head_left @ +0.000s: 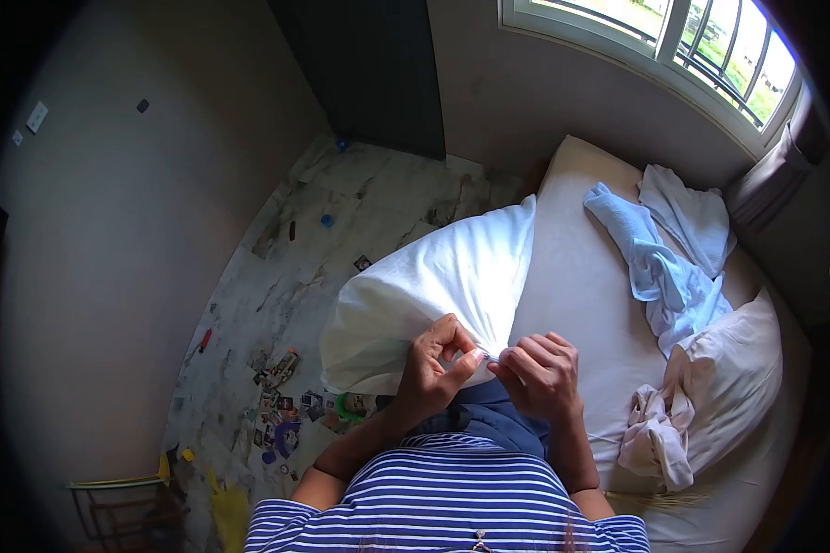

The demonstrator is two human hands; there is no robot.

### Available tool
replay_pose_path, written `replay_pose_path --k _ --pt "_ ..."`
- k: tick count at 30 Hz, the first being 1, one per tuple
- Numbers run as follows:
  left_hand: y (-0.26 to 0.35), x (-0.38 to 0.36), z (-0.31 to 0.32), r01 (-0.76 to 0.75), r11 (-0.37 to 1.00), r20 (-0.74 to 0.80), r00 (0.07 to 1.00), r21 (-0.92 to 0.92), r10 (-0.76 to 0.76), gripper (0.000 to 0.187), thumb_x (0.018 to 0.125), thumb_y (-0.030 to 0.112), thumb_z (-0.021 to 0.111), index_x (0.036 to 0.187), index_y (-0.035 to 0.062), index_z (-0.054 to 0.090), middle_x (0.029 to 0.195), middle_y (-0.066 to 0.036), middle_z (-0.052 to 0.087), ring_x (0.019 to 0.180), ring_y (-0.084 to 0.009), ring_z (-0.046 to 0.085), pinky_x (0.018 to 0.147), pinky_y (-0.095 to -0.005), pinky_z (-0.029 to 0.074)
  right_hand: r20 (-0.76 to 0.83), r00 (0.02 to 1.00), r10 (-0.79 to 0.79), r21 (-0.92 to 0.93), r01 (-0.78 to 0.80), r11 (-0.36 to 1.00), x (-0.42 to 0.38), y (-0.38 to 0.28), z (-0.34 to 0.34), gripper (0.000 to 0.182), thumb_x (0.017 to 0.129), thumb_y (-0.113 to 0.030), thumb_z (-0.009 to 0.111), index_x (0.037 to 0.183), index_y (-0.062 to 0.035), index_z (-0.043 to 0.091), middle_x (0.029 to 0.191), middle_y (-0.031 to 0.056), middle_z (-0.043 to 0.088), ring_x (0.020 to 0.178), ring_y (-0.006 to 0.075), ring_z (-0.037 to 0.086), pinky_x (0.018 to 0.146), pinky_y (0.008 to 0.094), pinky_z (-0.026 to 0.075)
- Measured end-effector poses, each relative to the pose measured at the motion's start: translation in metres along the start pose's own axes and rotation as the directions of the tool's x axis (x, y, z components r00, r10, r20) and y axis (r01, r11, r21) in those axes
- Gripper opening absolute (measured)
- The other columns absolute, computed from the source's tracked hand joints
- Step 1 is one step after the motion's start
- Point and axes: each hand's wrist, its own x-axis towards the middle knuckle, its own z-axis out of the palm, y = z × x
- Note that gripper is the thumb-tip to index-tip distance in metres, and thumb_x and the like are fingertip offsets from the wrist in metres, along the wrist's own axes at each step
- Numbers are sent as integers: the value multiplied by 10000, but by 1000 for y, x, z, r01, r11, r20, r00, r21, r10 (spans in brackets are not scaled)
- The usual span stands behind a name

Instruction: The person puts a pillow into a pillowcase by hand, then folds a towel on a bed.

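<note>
A white pillow [433, 267] lies across my lap and the bed's edge, its cloth drawn into folds that meet at my fingers. My left hand [440, 364] is closed in a pinch on the gathered edge of the cloth. Close beside it, my right hand [539, 373] also pinches that edge, fingers curled. A small bright bit shows between the fingertips, too small to name. The pillow's underside is hidden.
On the bed [572, 249] to the right lie a light blue cloth [655, 258], a white cloth [687, 212] and a cream pillow [729, 378]. Several small items [281, 419] are scattered over the marble-patterned floor [249, 341]. A barred window [673, 46] is at upper right.
</note>
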Motion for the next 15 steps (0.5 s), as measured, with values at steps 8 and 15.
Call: replay_pose_path --k 8,15 --pt "19 9 1 -29 997 77 997 73 23 157 759 108 593 670 45 480 661 -1 408 608 -82 325 561 -235 288 -57 998 -22 144 30 989 16 -1 -10 133 703 -65 719 790 -46 620 706 64 604 574 197 574 500 300 433" --pt "-2 13 -5 -54 960 -41 997 275 67 158 716 72 592 633 32 464 633 -12 386 584 -97 327 541 -246 287 -121 993 16 97 -5 995 9 19 -21 127 693 21 698 780 -21 616 700 90 594 575 209 567 481 300 430"
